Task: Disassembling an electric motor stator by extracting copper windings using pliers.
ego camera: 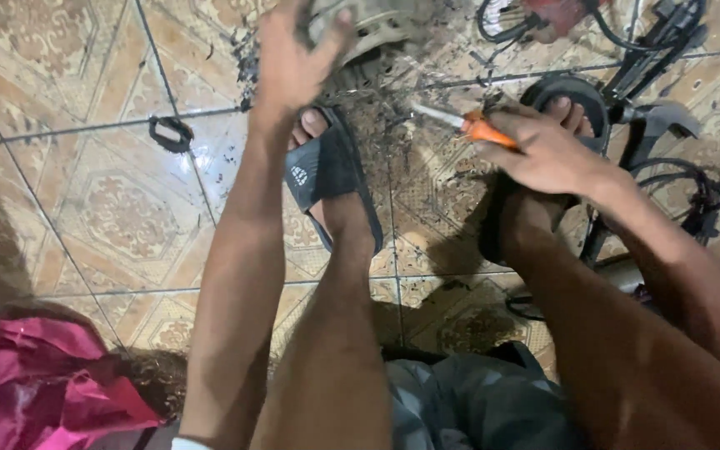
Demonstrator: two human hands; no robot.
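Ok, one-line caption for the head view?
Left hand grips a dirty metal part; right hand holds an orange-handled screwdriver.

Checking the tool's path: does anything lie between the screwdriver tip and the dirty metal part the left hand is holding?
Nothing visible: the screwdriver in the right hand points across bare, debris-strewn tile toward the metal part under the left hand.

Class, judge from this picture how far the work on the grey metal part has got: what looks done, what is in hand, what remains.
Done: dark debris lies scattered on the tiles, seemingly scraped off. In hand: the left hand steadies the grey part; the right hand grips an orange-handled screwdriver pointed toward it. Left: the part is mostly out of frame, so how much remains cannot be told.
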